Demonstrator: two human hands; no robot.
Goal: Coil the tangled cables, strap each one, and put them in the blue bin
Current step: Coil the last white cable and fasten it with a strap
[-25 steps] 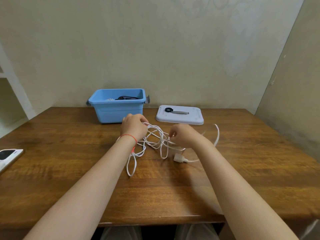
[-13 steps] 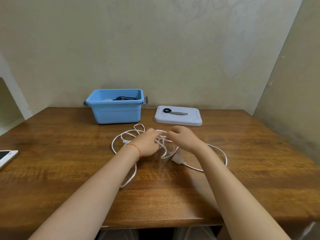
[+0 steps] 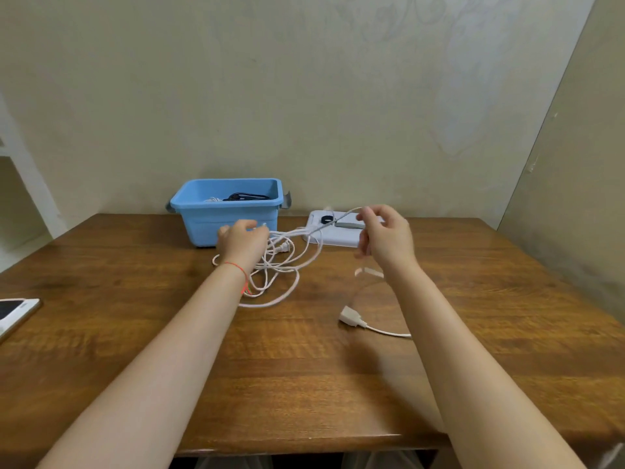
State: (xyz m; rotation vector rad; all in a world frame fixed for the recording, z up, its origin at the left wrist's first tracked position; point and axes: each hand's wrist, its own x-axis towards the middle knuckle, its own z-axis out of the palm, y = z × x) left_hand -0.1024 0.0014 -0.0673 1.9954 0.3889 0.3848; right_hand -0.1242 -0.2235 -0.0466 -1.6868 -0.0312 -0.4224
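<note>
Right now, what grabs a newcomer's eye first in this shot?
The white cable, a loose tangle at mid-table: the left hand grips it by the heap, and the right hand pinches a strand raised off to the right. Behind it at the table's far edge stands the blue bin with dark and white cables already inside. The cable's white plug end lies alone on the wood nearer the person.
</note>
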